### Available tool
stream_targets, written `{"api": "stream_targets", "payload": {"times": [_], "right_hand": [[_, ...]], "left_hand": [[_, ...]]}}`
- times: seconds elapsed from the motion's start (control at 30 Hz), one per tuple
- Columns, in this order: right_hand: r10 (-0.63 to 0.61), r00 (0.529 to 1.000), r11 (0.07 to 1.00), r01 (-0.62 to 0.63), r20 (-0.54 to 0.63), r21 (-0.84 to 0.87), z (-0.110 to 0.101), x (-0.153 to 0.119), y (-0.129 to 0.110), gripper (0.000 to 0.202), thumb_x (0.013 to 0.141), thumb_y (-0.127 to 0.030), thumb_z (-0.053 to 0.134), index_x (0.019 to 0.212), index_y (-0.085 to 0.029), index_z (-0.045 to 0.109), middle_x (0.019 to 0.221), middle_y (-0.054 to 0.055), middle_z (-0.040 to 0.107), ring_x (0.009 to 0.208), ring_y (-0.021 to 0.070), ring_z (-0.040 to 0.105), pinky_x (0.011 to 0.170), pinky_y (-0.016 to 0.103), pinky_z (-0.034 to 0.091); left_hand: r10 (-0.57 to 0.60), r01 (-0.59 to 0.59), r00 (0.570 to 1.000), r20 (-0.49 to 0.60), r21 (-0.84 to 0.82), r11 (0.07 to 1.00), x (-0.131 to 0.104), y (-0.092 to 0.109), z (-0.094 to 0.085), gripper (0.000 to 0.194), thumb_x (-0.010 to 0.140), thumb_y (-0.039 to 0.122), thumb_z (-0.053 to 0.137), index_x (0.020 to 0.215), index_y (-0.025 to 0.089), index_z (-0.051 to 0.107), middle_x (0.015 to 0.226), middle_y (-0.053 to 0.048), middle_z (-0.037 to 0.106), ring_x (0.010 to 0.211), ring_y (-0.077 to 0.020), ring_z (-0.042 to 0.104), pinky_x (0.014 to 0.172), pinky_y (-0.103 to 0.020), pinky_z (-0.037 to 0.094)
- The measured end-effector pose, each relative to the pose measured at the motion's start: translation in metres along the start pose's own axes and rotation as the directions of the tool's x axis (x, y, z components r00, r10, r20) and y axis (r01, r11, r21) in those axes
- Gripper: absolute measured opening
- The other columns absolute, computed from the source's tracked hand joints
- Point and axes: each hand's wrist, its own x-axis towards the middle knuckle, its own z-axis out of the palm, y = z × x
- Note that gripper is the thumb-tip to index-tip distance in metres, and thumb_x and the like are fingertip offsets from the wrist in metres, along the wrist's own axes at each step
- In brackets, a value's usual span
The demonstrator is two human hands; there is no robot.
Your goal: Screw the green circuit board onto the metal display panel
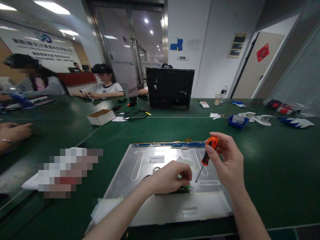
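A silver display panel (140, 166) with a blue circuit strip (160, 145) along its far edge lies on the green table in front of me. My right hand (226, 160) holds an orange and black screwdriver (211, 146) over the panel's right part, its shaft slanting down to the left. Bent over the panel's middle, my left hand (172, 176) has its fingers closed above a small green circuit board (186, 189). Whatever lies between those fingertips is too small to make out. The left hand covers part of the board.
Beyond the panel stand a black monitor housing (171, 88), an open cardboard box (101, 117) and black cable (136, 114). A blue tray (238, 121) and gloves (296, 122) lie at the right. Another person's hand (15, 133) is at the left edge.
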Motion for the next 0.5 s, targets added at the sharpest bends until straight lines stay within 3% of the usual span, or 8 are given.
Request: {"api": "stream_targets", "payload": {"times": [0.1,0.23,0.37,0.5], "right_hand": [[0.013,0.999,1.000,-0.012,0.039,-0.019,-0.005,-0.005,-0.003,0.025,0.094,-0.034,0.065,0.118,-0.027,0.062,0.094,0.002,0.070,0.075,0.0152,0.069,0.055,0.022,0.056],[0.012,0.998,0.999,-0.009,0.065,-0.046,-0.012,-0.013,-0.002,0.025,0.094,-0.032,0.065,0.119,-0.028,0.063,0.097,0.003,0.070,0.079,0.0165,0.070,0.057,0.023,0.057],[0.016,0.997,0.999,-0.013,0.072,-0.047,-0.016,-0.018,0.002,0.025,0.094,-0.031,0.065,0.119,-0.028,0.063,0.098,0.004,0.071,0.079,0.0171,0.071,0.057,0.024,0.058],[-0.008,0.995,0.998,0.013,0.095,-0.056,-0.016,-0.016,0.004,0.024,0.094,-0.030,0.064,0.118,-0.027,0.063,0.097,0.003,0.071,0.076,0.0164,0.070,0.055,0.024,0.057]], "left_hand": [[0.001,-0.001,0.999,0.038,-0.007,1.000,0.001,0.000,0.014,0.010,0.079,0.008,0.070,0.081,0.017,0.066,0.079,0.001,0.067,0.074,-0.0143,0.059,0.069,-0.023,0.044],[0.035,-0.033,0.999,-0.006,0.166,0.986,-0.002,-0.001,0.025,0.015,0.080,0.003,0.062,0.081,0.017,0.066,0.082,-0.002,0.070,0.077,-0.0168,0.061,0.073,-0.027,0.044],[0.094,-0.095,0.995,0.015,0.265,0.960,-0.004,-0.001,0.030,0.018,0.080,0.001,0.059,0.085,0.018,0.065,0.086,-0.002,0.071,0.080,-0.0179,0.062,0.086,-0.032,0.044],[0.079,-0.082,0.997,0.022,0.271,0.959,-0.003,-0.005,0.030,0.015,0.083,0.003,0.059,0.083,0.018,0.062,0.084,-0.001,0.070,0.078,-0.0173,0.061,0.086,-0.032,0.044]]}}
